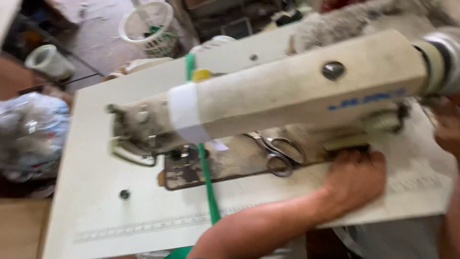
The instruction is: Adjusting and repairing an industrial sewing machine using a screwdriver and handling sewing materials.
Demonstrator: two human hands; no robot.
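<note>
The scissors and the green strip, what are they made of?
The scissors look like metal: grey and a bit shiny, with loop handles. The green strip looks like cloth or plastic tape: thin, flat and bending over the table edge. The blur leaves that open.

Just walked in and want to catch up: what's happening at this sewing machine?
A person sits at a cream sewing machine. Their left hand rests flat on the table near the machine's base; the right hand is at the handwheel end, mostly out of frame. A green strap runs under the needle area, and scissors lie on the machine bed.
</note>
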